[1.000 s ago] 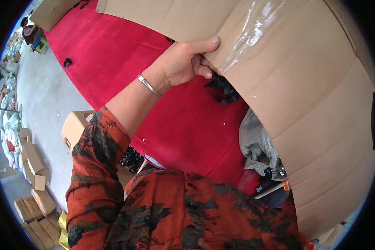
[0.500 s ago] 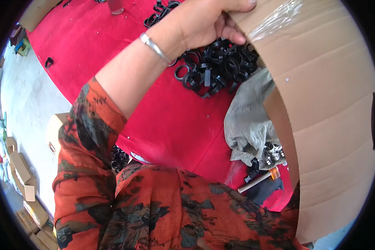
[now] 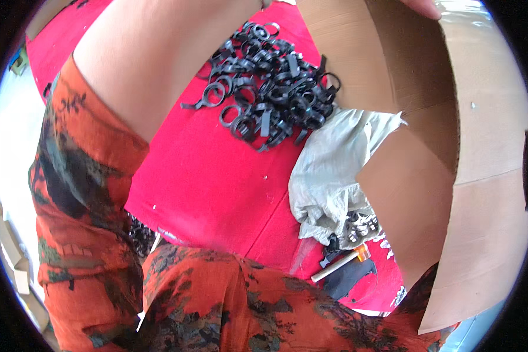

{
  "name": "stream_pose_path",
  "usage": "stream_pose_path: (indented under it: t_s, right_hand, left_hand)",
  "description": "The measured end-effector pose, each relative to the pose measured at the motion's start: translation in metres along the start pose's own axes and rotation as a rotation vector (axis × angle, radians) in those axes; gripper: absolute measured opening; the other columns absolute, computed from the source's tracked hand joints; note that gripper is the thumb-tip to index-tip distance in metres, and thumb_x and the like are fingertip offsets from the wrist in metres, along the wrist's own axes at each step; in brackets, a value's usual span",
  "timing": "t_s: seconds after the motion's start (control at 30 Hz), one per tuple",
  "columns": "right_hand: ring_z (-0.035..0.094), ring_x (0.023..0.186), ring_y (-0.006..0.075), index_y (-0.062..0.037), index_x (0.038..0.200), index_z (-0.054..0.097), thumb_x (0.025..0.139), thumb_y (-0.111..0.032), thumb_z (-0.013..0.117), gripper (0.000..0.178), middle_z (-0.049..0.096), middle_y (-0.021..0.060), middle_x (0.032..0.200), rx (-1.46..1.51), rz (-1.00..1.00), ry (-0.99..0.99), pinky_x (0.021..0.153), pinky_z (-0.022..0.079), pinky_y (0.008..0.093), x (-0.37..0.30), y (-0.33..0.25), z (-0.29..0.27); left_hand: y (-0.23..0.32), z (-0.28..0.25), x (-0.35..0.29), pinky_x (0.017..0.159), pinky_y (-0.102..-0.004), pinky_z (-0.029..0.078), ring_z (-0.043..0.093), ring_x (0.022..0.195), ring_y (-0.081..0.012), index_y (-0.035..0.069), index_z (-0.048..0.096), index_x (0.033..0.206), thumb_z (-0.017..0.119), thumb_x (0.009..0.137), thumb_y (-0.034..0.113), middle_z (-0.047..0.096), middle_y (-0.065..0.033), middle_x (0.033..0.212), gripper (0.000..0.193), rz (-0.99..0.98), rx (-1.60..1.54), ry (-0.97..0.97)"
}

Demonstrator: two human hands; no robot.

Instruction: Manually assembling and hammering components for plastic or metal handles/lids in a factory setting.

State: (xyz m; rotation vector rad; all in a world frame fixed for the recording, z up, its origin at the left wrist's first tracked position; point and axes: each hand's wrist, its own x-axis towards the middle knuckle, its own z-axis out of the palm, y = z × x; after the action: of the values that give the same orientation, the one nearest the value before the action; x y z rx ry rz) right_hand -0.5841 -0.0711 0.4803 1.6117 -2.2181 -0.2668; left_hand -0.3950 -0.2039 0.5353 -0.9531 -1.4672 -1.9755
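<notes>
My left arm crosses the upper left, its bracelet just showing at the top edge. Most of my left hand (image 3: 423, 7) is cut off by that edge. What shows are fingers closed over the rim of a large cardboard box (image 3: 493, 129), whose open inside faces left. My right hand is out of sight; its sleeve (image 3: 419, 293) runs behind the box. Left of the box, a pile of black plastic ring clamps (image 3: 276, 88) lies on the red cloth (image 3: 217, 193). A pale grey-green woven sack (image 3: 322, 176) sits against the box's lower flap.
Small metal parts (image 3: 361, 226) lie at the sack's mouth. Below them is a hammer (image 3: 340, 264) with an orange head and pale handle, over a dark cloth piece (image 3: 352, 280). More black parts (image 3: 141, 234) are beside my left sleeve. Cardboard boxes (image 3: 12, 246) stand at the far left.
The box has tilted open to the left, so its inside now shows. My left hand has moved up and right, mostly out of the picture. The ring pile is more fully in view.
</notes>
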Motion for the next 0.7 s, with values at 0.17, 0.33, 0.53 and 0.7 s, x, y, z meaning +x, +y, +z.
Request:
stream_pose_path:
  t_s: [0.17, 0.33, 0.53, 0.7]
  right_hand:
    - [0.058, 0.104, 0.0231, -0.0118, 0.13, 0.049, 0.088, -0.026, 0.061, 0.046, 0.056, 0.012, 0.122, -0.06, 0.042, -0.11, 0.085, 0.049, 0.0366, -0.05, 0.031, 0.002]
    - [0.059, 0.103, 0.0231, -0.0116, 0.129, 0.049, 0.088, -0.025, 0.061, 0.046, 0.056, 0.0126, 0.122, -0.109, 0.131, -0.207, 0.084, 0.049, 0.0358, -0.112, 0.071, -0.01]
    - [0.06, 0.102, 0.0231, -0.0114, 0.129, 0.049, 0.088, -0.025, 0.061, 0.045, 0.057, 0.0132, 0.121, -0.061, 0.151, -0.332, 0.084, 0.049, 0.0349, -0.187, 0.063, -0.018]
    - [0.062, 0.097, 0.0239, -0.0085, 0.126, 0.052, 0.087, -0.024, 0.061, 0.043, 0.059, 0.0152, 0.116, 0.708, 0.146, -0.513, 0.083, 0.049, 0.0348, -0.243, -0.036, -0.036]
  left_hand:
    - [-0.019, 0.003, 0.013, 0.048, -0.0257, 0.057, 0.064, 0.07, -0.0213, -0.008, 0.049, 0.107, 0.05, 0.089, 0.011, 0.061, -0.0146, 0.086, 0.026, -0.069, -0.183, -0.034]
    - [-0.039, 0.034, 0.025, 0.045, -0.0236, 0.055, 0.064, 0.065, -0.0191, -0.006, 0.051, 0.104, 0.052, 0.089, 0.012, 0.062, -0.0124, 0.088, 0.024, -0.219, -0.168, 0.288]
    - [-0.092, 0.021, 0.039, 0.041, -0.0218, 0.046, 0.06, 0.061, -0.0156, -0.002, 0.056, 0.095, 0.056, 0.085, 0.009, 0.061, -0.009, 0.08, 0.015, -0.288, -0.129, 0.391]
    - [-0.128, -0.045, 0.047, 0.047, -0.0181, 0.047, 0.058, 0.074, -0.0096, 0.003, 0.059, 0.101, 0.059, 0.088, 0.022, 0.063, -0.0038, 0.089, 0.022, -0.345, 0.036, 0.628]
